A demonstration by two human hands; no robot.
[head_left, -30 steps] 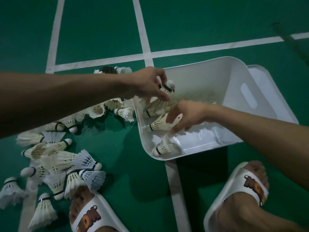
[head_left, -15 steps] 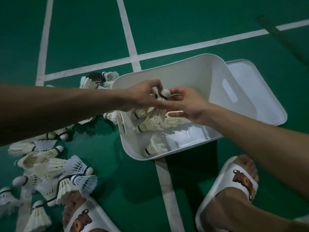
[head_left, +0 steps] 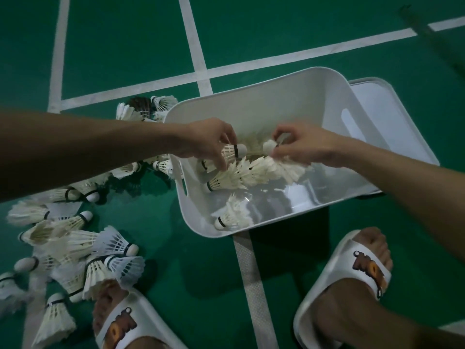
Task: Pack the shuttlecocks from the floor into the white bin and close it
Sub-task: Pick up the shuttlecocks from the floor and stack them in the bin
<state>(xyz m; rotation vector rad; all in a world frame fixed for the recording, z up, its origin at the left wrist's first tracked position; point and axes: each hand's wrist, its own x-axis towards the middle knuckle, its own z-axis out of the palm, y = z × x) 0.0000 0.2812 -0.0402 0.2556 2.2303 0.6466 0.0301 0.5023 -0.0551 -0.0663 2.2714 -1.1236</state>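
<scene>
The first shuttlecock (head_left: 232, 152) hangs over the inside of the white bin (head_left: 251, 80), its cork pointing to 3 o'clock. The left hand (head_left: 206, 143) grips it: the left fingers (head_left: 222, 160) curl round the feather skirt, thumb below and forefinger above near the black band. At its 3 o'clock, close but apart, the second shuttlecock (head_left: 269, 146) points its cork to 9 o'clock, so the two corks face each other. The right hand (head_left: 302, 148) pinches this one, and the right fingers (head_left: 279, 154) close on it just behind the cork; its feathers are hidden under the palm.

Directly at 6 o'clock of both hands a nested row of shuttlecocks (head_left: 247, 172) lies on the bin's bottom, with its cork end toward 8 o'clock. A lone shuttlecock (head_left: 230, 216) lies in the bin's near corner, at 6 o'clock of the row.

The lid (head_left: 372, 96) lies flat at the bin's 2 o'clock, partly hidden behind the bin's wall. On the green floor (head_left: 251, 34), a loose pile of shuttlecocks (head_left: 75, 244) spreads at the bin's 8 o'clock, and a smaller cluster (head_left: 147, 109) sits against the bin's wall at its 10 o'clock. White court lines (head_left: 201, 71) cross at the bin's 11 o'clock. A left slipper (head_left: 125, 321) stands at 7 o'clock, beside the pile, and a right slipper (head_left: 352, 270) at 5 o'clock.
</scene>
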